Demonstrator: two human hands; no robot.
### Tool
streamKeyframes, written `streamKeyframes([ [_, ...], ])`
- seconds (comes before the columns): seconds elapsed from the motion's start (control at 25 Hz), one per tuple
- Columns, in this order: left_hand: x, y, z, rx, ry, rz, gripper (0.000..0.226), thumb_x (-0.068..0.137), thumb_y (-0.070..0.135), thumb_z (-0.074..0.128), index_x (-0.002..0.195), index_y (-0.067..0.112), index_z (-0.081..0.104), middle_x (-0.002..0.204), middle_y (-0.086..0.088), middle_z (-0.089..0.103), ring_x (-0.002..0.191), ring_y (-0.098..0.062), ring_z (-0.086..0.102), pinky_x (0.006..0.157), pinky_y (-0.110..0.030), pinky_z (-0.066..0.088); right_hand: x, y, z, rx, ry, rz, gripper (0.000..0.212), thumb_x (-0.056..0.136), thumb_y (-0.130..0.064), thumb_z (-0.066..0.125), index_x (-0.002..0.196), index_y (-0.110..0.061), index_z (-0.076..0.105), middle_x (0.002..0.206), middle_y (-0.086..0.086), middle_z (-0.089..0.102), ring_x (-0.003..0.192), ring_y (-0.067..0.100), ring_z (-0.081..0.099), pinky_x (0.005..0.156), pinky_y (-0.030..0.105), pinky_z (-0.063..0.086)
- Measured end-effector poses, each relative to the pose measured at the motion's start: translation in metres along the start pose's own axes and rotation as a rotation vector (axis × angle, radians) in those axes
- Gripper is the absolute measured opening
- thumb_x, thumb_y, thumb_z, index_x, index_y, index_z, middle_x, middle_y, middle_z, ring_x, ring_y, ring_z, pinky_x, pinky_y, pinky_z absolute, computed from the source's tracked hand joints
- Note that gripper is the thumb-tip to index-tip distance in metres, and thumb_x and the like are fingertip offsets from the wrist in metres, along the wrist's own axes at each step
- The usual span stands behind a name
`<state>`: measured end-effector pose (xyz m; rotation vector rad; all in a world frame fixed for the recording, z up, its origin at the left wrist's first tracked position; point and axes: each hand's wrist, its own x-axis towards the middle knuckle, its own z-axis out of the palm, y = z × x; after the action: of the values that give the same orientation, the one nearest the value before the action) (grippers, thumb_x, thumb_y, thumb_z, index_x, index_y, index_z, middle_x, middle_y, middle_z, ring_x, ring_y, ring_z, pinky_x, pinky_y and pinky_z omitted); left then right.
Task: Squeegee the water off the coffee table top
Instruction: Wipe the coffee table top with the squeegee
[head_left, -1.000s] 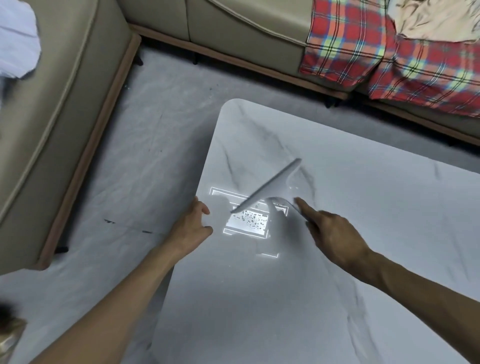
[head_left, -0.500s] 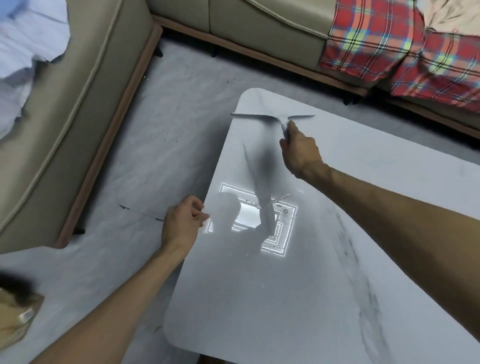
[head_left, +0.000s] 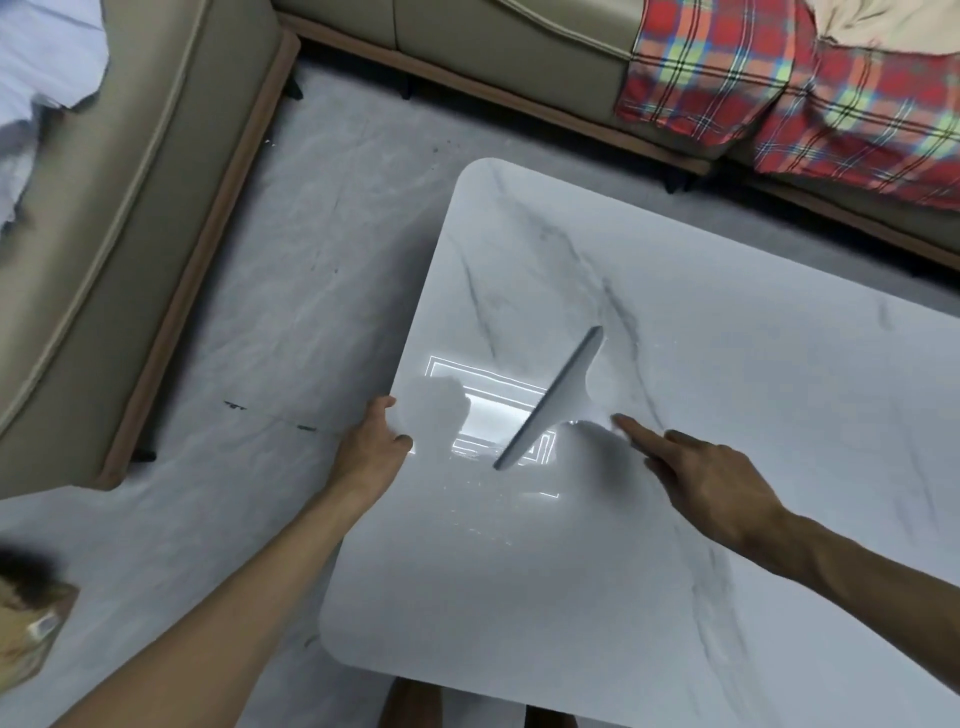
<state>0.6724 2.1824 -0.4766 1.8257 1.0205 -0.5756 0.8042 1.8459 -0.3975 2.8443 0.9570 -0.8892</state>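
The white marble coffee table (head_left: 701, 519) fills the lower right. A pale grey squeegee (head_left: 553, 397) lies with its blade slanted across the top near the left edge, over a bright light reflection with small water drops below it. My right hand (head_left: 711, 478) holds the squeegee's handle, index finger stretched forward along it; the handle is mostly blurred and hidden. My left hand (head_left: 371, 441) grips the table's left edge, thumb on top.
A beige sofa (head_left: 130, 208) runs along the left and back. A red plaid blanket (head_left: 779, 88) lies on its right part. Grey floor (head_left: 285, 312) separates sofa and table. A cardboard box (head_left: 31, 618) sits at lower left.
My right hand pulled the squeegee from the table's far left corner back toward me, and the blade turned from level to slanted. My left hand stayed on the edge.
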Motion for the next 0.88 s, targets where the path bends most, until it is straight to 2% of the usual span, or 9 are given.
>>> streamKeyframes([
  [0.08, -0.002, -0.003, -0.003, -0.026, 0.024, -0.002, 0.05, 0.086, 0.009, 0.056, 0.134, 0.017, 0.044, 0.129, -0.006, 0.058, 0.105, -0.026, 0.059, 0.084, -0.03, 0.045, -0.009, 0.008, -0.009, 0.013, -0.006, 0.031, 0.054, 0.099, -0.036, 0.033, 0.144, -0.057, 0.01, 0.08, -0.009, 0.051, 0.066, 0.026, 0.057, 0.057, 0.03, 0.034],
  [0.16, -0.006, -0.008, -0.008, -0.066, 0.118, -0.009, 0.042, 0.083, 0.007, 0.061, 0.124, 0.015, 0.051, 0.116, -0.004, 0.063, 0.093, -0.021, 0.057, 0.079, -0.028, 0.043, -0.003, -0.008, -0.015, 0.046, 0.013, -0.007, 0.052, 0.1, -0.04, 0.03, 0.144, -0.057, 0.01, 0.083, -0.008, 0.053, 0.071, 0.027, 0.058, 0.059, 0.031, 0.035],
  [0.32, -0.017, -0.024, -0.022, -0.082, 0.386, 0.011, 0.026, 0.073, 0.002, 0.072, 0.091, 0.019, 0.063, 0.08, 0.002, 0.067, 0.078, -0.02, 0.064, 0.072, -0.028, 0.049, 0.042, -0.093, -0.001, 0.094, -0.023, -0.256, 0.044, 0.101, -0.048, 0.023, 0.145, -0.051, 0.018, 0.104, -0.005, 0.06, 0.087, 0.03, 0.061, 0.066, 0.032, 0.039],
  [0.4, -0.02, -0.035, -0.03, 0.001, 0.473, -0.032, 0.02, 0.073, 0.008, 0.073, 0.084, 0.022, 0.064, 0.076, 0.005, 0.071, 0.077, -0.02, 0.066, 0.073, -0.031, 0.053, 0.057, -0.136, 0.015, 0.035, -0.09, -0.357, 0.046, 0.102, -0.043, 0.025, 0.148, -0.046, 0.018, 0.113, -0.002, 0.06, 0.09, 0.032, 0.061, 0.067, 0.034, 0.041],
  [0.48, -0.023, -0.045, -0.035, 0.062, 0.49, -0.099, 0.016, 0.075, 0.014, 0.072, 0.082, 0.025, 0.063, 0.078, 0.007, 0.074, 0.079, -0.021, 0.068, 0.075, -0.036, 0.055, 0.062, -0.154, 0.026, -0.031, -0.1, -0.391, 0.046, 0.103, -0.039, 0.026, 0.148, -0.042, 0.02, 0.115, 0.002, 0.06, 0.086, 0.036, 0.061, 0.063, 0.033, 0.035],
  [0.6, -0.028, -0.051, -0.03, 0.107, 0.477, -0.129, 0.009, 0.08, 0.02, 0.07, 0.08, 0.027, 0.064, 0.08, 0.007, 0.073, 0.076, -0.021, 0.068, 0.072, -0.035, 0.054, 0.048, -0.131, 0.03, -0.081, -0.085, -0.368, 0.046, 0.102, -0.035, 0.029, 0.147, -0.044, 0.02, 0.113, 0.002, 0.06, 0.082, 0.036, 0.062, 0.061, 0.035, 0.037],
  [0.72, -0.033, -0.044, -0.016, 0.146, 0.449, -0.094, 0.009, 0.086, 0.024, 0.061, 0.078, 0.025, 0.066, 0.075, 0.005, 0.071, 0.075, -0.022, 0.065, 0.067, -0.031, 0.049, 0.022, -0.077, 0.025, -0.053, -0.063, -0.274, 0.047, 0.102, -0.038, 0.03, 0.146, -0.049, 0.017, 0.113, -0.003, 0.061, 0.078, 0.034, 0.063, 0.058, 0.034, 0.041],
  [0.8, -0.036, -0.036, -0.007, 0.137, 0.402, -0.087, 0.022, 0.092, 0.03, 0.047, 0.079, 0.025, 0.064, 0.074, 0.006, 0.072, 0.076, -0.022, 0.065, 0.065, -0.031, 0.045, -0.001, -0.039, 0.02, -0.075, -0.049, -0.194, 0.047, 0.102, -0.041, 0.03, 0.146, -0.05, 0.017, 0.1, -0.006, 0.062, 0.071, 0.03, 0.063, 0.056, 0.035, 0.045],
  [0.88, -0.036, -0.031, 0.0, 0.172, 0.36, -0.083, 0.027, 0.094, 0.034, 0.04, 0.087, 0.022, 0.063, 0.088, 0.003, 0.072, 0.083, -0.026, 0.063, 0.068, -0.032, 0.043, -0.025, -0.01, 0.018, -0.117, -0.019, -0.133, 0.047, 0.1, -0.042, 0.031, 0.146, -0.05, 0.02, 0.084, -0.008, 0.058, 0.063, 0.027, 0.061, 0.054, 0.037, 0.048],
])
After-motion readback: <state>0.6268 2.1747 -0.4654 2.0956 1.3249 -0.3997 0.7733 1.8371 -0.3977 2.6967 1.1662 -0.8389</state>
